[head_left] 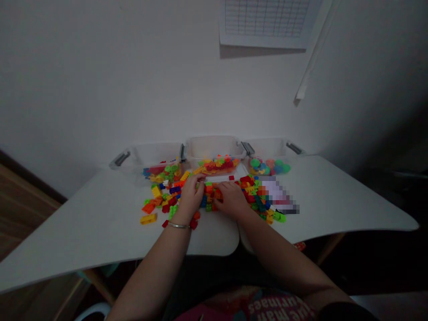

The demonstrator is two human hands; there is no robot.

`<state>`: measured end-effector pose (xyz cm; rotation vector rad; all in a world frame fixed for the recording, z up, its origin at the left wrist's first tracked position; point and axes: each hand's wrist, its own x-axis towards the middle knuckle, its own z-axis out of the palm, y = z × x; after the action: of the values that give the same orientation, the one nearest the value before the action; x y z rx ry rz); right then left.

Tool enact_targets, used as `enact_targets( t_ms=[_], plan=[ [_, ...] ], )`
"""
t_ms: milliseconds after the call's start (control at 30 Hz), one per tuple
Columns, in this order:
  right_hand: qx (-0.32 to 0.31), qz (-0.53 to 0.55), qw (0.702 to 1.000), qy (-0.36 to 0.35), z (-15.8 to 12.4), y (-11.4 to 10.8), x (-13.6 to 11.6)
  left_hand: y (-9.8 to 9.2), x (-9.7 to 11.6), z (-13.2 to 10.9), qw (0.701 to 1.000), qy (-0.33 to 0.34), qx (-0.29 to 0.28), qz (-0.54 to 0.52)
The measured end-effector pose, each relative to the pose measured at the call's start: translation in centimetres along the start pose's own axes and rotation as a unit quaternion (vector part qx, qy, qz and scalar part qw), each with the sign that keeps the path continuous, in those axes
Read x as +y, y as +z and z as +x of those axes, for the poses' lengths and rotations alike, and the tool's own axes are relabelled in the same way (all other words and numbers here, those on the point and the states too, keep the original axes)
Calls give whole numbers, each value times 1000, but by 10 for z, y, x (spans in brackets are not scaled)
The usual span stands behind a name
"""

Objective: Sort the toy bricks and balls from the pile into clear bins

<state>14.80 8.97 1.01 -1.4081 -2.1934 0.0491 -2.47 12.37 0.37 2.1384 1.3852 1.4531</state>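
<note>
A heap of colourful toy bricks [209, 189] spreads over the middle of the white table. My left hand [192, 194] reaches into the left part of the heap, its fingers bent near orange and green bricks; whether it holds one is hidden. Just to the right, my right hand [230, 198] rests in the heap with curled fingers at orange bricks, and its grip is too small to make out. A yellow brick [148, 219] lies at the heap's left front edge, and a blue brick [174, 190] is beside my left hand.
Three clear bins stand along the wall: the left bin [157, 154], the middle bin [212, 147] and the right bin [267, 147], each with coloured pieces inside. A blurred-out printed item [277, 194] lies right of the heap. The white table [351, 196] has a notched front edge.
</note>
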Motion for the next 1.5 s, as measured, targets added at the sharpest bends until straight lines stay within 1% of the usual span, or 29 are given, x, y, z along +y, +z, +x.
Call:
enact_targets(
  t_ms=[167,300,400,500,600,667,767,867,1000,1067,1133,1200,1267,1367,1500],
  plan=[
    [12,16,1000,9,2,7,7,-3,4,-1,998,44,-32,43],
    [13,4,1000,9,2,7,8,-6,9,-1,988,68,-80,117],
    [9,30,1000,7,2,8,8,-6,9,-1,978,84,-116,152],
    [25,81,996,10,3,11,9,-6,9,-2,974,105,-132,151],
    [65,128,989,23,5,15,12,-6,10,-3,974,116,-137,135],
    [97,157,982,26,6,17,13,-5,10,-4,976,113,-143,116],
    [130,184,974,4,7,19,16,-4,10,-3,980,102,-151,83],
    [135,204,969,-27,7,19,16,-4,8,-3,983,99,-141,61],
    [122,234,963,-60,7,16,14,-4,6,-2,985,108,-123,54],
    [120,246,959,-66,6,16,13,-3,4,-1,984,115,-121,61],
    [133,266,953,-63,5,16,13,-3,3,-1,985,112,-108,72],
    [146,299,942,-40,4,18,12,-3,3,0,988,99,-87,77],
    [139,338,931,9,4,19,13,-4,4,1,991,86,-69,74],
    [124,392,908,76,5,23,16,-5,5,2,993,82,-63,60],
    [136,445,880,99,11,26,19,-5,6,2,992,84,-75,50]
  ],
)
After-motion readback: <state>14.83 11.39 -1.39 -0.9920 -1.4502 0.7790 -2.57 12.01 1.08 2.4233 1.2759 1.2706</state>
